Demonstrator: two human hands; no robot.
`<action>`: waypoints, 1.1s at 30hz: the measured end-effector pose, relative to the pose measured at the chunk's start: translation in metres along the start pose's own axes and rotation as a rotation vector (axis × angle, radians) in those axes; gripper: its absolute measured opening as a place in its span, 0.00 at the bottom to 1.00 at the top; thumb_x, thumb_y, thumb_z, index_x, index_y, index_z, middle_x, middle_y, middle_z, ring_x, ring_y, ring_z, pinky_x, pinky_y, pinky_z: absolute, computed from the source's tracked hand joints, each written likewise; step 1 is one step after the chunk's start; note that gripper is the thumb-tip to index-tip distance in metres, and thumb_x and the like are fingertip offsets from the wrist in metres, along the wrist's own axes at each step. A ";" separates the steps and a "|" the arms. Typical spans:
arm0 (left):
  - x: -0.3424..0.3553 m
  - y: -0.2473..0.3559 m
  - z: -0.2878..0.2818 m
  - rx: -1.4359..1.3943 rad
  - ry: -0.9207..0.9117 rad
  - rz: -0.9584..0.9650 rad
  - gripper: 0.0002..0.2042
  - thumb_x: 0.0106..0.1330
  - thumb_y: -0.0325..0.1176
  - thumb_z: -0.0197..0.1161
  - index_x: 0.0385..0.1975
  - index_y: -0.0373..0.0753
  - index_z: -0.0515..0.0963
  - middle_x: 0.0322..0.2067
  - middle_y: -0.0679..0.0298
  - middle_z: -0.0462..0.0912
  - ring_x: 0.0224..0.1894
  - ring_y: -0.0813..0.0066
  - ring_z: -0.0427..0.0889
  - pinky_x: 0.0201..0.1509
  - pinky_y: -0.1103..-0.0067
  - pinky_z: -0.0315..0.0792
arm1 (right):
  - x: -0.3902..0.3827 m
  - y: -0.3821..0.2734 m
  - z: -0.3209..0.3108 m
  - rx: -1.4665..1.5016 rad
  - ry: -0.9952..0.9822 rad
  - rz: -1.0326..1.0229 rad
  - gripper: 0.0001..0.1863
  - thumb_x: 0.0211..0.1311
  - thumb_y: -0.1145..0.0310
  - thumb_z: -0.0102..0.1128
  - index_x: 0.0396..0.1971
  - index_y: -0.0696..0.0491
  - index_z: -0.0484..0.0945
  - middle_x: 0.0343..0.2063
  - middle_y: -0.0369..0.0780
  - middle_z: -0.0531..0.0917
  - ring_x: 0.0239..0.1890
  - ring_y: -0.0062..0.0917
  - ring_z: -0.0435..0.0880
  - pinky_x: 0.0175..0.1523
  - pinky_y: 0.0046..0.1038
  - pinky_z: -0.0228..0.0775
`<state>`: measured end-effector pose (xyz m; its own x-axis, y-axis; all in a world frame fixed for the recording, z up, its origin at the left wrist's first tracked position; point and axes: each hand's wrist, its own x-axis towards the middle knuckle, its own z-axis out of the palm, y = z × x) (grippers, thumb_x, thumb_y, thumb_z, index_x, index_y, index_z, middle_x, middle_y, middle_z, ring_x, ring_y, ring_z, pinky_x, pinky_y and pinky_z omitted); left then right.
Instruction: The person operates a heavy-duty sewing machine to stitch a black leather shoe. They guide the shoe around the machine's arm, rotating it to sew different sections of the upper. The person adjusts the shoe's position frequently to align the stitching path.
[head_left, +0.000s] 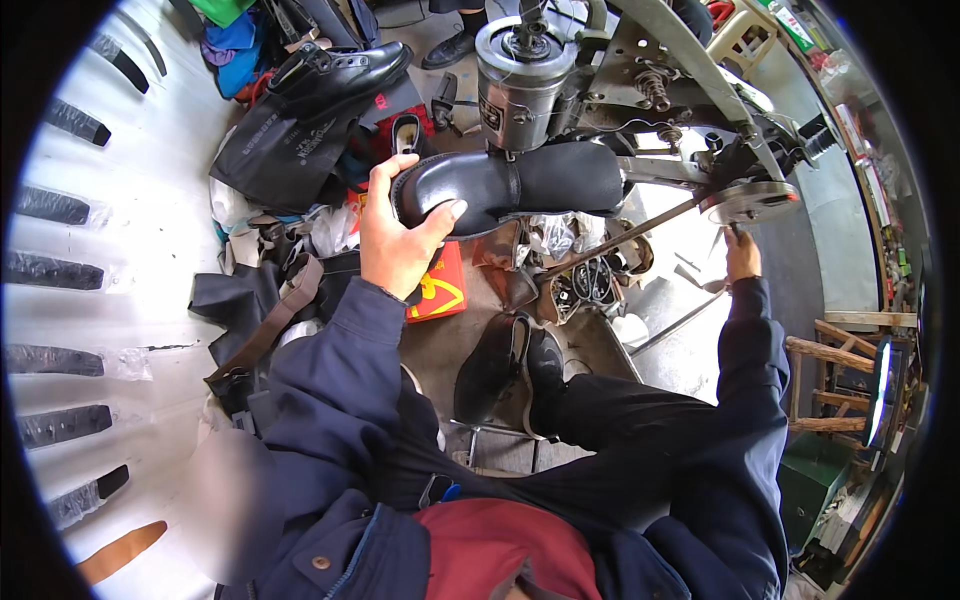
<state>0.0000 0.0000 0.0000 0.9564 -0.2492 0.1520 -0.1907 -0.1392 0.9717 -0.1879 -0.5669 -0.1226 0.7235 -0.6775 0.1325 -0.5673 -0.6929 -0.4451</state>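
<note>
Black leather shoe [455, 190] is held just below the silver metal cylinder [520, 100] of the machine, with its rounded toe turned to the left and its other end met by a narrow metal arm [665, 172]. To the lower left of the cylinder, the toe is gripped by the left hand [398, 238]: the thumb is laid across the top of the leather, spread well apart from the fingers, which are hooked over the far edge. To the lower right of the cylinder, the right hand [742, 256] is raised under a round wheel [752, 203], its fingers curled closely in at a dark handle; how fully that handle is enclosed cannot be told. Below the cylinder, beyond the shoe, a coil of black cable [595, 283] is seen, and a red and yellow box [438, 285] is partly covered by the left hand's wrist. To the left of the cylinder, a second black shoe [340, 80] is rested on a dark bag [275, 150]. Far to the lower right of it, a wooden frame [835, 350] is placed.
</note>
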 end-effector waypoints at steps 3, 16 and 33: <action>-0.001 0.000 0.001 -0.016 0.003 -0.028 0.30 0.53 0.32 0.75 0.56 0.39 0.69 0.46 0.58 0.79 0.46 0.71 0.82 0.53 0.75 0.76 | -0.040 -0.078 0.000 0.223 -0.185 0.142 0.21 0.71 0.51 0.54 0.36 0.57 0.75 0.16 0.34 0.70 0.13 0.19 0.70 0.14 0.26 0.64; -0.001 0.015 0.001 -0.062 -0.006 -0.094 0.29 0.54 0.31 0.75 0.55 0.40 0.69 0.44 0.58 0.82 0.39 0.75 0.83 0.40 0.79 0.80 | -0.023 -0.131 -0.114 0.383 0.233 0.004 0.17 0.70 0.52 0.58 0.37 0.53 0.80 0.19 0.27 0.68 0.17 0.12 0.65 0.19 0.17 0.61; 0.001 0.019 0.003 -0.106 0.002 -0.146 0.28 0.56 0.32 0.74 0.56 0.40 0.68 0.41 0.58 0.81 0.33 0.77 0.83 0.27 0.82 0.80 | -0.057 -0.150 -0.049 0.464 -0.275 0.052 0.17 0.68 0.59 0.58 0.39 0.61 0.77 0.14 0.36 0.73 0.14 0.20 0.72 0.23 0.27 0.64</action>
<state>-0.0036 -0.0060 0.0175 0.9728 -0.2317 0.0085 -0.0259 -0.0721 0.9971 -0.1630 -0.4363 -0.0201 0.8107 -0.5752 -0.1090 -0.4168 -0.4363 -0.7975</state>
